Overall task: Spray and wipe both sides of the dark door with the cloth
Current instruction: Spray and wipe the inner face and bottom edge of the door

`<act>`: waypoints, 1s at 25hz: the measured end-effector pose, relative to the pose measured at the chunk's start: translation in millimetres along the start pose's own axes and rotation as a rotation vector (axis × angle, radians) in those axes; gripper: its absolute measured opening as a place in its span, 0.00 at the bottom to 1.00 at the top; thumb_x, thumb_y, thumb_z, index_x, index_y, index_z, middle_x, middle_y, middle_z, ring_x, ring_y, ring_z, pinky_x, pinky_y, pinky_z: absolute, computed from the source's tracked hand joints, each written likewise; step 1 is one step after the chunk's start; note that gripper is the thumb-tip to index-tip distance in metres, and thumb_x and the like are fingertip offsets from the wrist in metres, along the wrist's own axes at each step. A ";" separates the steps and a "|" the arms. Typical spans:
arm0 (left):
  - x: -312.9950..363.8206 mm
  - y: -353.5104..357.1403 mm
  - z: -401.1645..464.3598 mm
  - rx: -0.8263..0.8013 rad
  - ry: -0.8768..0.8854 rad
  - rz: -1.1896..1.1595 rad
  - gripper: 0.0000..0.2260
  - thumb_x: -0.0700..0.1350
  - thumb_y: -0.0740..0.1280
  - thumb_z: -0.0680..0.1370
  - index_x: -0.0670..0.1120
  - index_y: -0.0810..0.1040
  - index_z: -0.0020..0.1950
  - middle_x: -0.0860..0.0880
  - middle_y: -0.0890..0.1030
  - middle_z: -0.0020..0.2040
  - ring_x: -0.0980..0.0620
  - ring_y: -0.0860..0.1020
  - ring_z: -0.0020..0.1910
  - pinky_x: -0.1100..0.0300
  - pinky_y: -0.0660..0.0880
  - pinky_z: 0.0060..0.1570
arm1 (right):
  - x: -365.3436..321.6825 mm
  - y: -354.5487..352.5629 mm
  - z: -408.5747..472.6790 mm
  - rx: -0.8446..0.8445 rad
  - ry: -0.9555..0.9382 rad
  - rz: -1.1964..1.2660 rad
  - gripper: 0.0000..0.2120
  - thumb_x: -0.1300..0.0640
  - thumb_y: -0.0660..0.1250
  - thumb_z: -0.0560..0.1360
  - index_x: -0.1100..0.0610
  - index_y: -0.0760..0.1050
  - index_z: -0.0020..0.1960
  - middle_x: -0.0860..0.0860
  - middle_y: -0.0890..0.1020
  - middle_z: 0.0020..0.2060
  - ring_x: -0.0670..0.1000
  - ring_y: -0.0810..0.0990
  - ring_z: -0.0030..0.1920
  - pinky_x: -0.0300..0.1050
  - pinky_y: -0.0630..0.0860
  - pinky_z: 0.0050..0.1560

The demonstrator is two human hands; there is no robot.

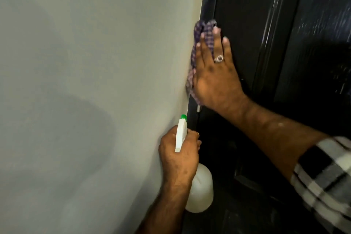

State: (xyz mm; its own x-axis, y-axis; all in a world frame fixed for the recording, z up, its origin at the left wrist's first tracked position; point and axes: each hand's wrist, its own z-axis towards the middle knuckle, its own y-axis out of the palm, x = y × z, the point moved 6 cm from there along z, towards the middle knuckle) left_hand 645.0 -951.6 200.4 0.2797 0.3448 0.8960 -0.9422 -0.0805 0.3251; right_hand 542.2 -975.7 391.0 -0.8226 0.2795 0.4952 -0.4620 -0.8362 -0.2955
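A: Where is the cloth at this moment?

B: The checked purple cloth point(201, 47) sits at about one o'clock from the picture's centre, pinned flat between the right hand point(214, 74) and the left margin of the dark door point(266, 62), right where the door meets the pale wall point(95, 62). That grip is released: the fingers lie straight and spread, pressing the fabric rather than curling round it. A ring point(219, 58) shows on one finger.

A: Why a flat palm?

B: My guess is that a spread hand puts even pressure over a wide patch, so the cloth drags along the door's narrow edge strip without bunching. Part of the cloth spills out toward nine o'clock, touching the wall's corner.

A: And the other hand?

B: The left hand point(178, 156), near six o'clock, is clenched around the neck of a white spray bottle point(199, 190). Its green-tipped nozzle point(183, 117) points up toward twelve o'clock, just below the cloth. Holding it close probably keeps it ready for the next squirt while the wiping goes on.

A: How far along is the job?

B: Hard to say. The door's panel toward three o'clock shows glossy streaks, possibly wetness, though the blur leaves that uncertain. Only one face is in view.
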 end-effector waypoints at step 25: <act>-176.3 -29.0 -138.3 -0.312 -0.385 0.014 0.11 0.37 0.75 0.77 0.48 0.81 0.56 0.44 0.87 0.42 0.46 0.87 0.42 0.62 0.83 0.39 | -15.5 0.0 -339.7 -0.356 -0.067 -0.062 0.37 0.41 0.58 0.87 0.65 0.57 0.85 0.64 0.55 0.85 0.65 0.44 0.87 0.70 0.38 0.84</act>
State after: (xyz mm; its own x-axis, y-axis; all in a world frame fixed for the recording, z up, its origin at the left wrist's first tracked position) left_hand 597.5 -880.8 -8.8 0.2591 -0.0293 0.9654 -0.9402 0.2212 0.2591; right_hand 442.3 -819.7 105.8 -0.7712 0.2836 0.5699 -0.6067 -0.5985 -0.5232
